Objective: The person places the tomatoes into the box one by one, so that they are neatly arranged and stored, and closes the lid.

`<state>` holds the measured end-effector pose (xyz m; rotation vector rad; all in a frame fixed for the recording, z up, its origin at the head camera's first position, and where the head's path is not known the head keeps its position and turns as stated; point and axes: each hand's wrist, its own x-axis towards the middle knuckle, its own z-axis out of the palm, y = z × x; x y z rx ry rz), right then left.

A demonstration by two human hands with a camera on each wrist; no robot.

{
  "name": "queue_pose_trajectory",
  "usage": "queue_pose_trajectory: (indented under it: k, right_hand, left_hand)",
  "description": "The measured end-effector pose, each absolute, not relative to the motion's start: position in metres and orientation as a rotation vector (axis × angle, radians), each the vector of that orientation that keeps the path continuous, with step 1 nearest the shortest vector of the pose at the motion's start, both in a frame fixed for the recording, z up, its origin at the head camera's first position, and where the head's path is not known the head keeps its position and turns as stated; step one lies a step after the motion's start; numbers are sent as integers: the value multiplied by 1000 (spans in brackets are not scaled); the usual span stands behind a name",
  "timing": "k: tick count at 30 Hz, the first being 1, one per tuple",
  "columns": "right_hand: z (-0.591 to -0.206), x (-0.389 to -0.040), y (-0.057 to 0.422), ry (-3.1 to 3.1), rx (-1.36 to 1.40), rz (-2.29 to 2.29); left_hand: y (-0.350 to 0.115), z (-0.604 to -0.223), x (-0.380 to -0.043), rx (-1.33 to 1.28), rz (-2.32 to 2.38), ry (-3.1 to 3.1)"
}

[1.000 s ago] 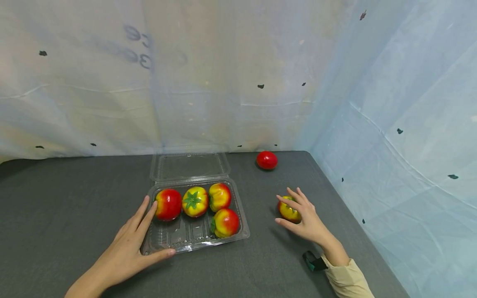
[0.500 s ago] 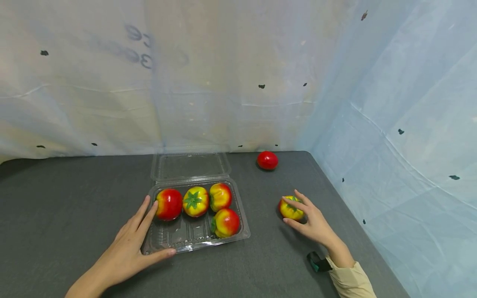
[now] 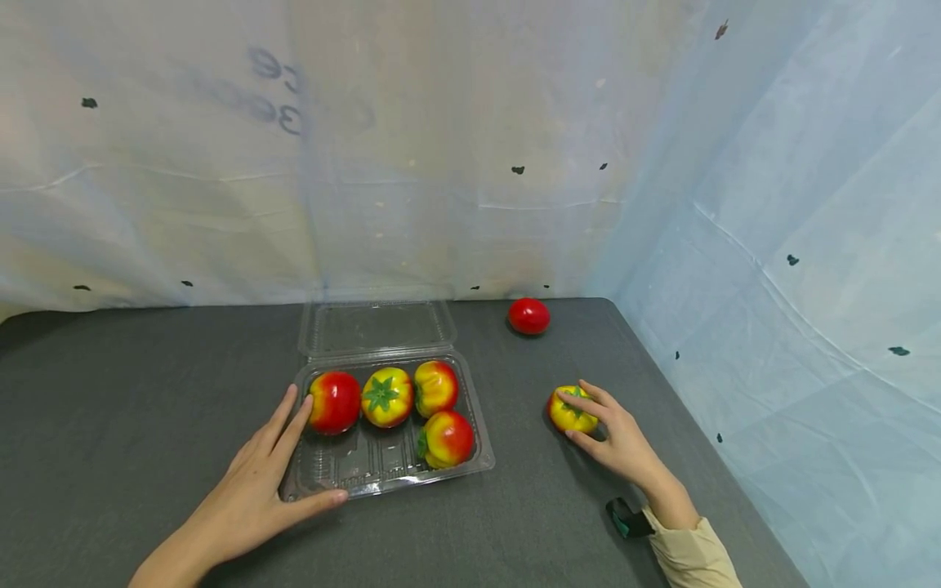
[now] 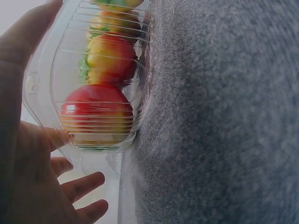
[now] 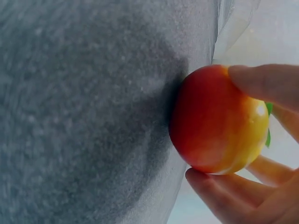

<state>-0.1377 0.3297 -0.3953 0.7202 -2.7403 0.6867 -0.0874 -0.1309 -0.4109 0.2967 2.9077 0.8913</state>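
Note:
A clear plastic clamshell box (image 3: 363, 482) lies with its lid folded back. Several glossy red-and-yellow fruits with green leafy tops sit inside, among them a mostly red one (image 3: 334, 403) at the left and one (image 3: 386, 397) with its leaves facing up. My left hand (image 3: 253, 490) rests at the box's left side, fingers spread and straight, thumb along the front edge. On the right, my right hand (image 3: 621, 445) pinches another red-and-yellow fruit (image 5: 217, 121) between thumb and fingertips. That fruit is down at the grey cloth, its green leaves partly hidden by the fingers.
A plain red oval fruit (image 3: 528, 316) lies near the back edge of the grey table (image 3: 147, 392). The clear lid (image 3: 378, 327) lies flat behind the box. Pale sheeting hangs at the back and along the right side (image 3: 809, 245).
My right hand has shifted slightly right, and its thumb and fingers have closed in on the red-and-yellow fruit. The left hand and the box have stayed in place.

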Motion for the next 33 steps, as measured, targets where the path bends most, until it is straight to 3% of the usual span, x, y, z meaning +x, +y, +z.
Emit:
queue_pose_trajectory:
  k: [33]
  right_hand:
    - [-382, -150, 297, -2677, 864, 706]
  left_hand:
    - [-131, -411, -87, 302, 885, 2912]
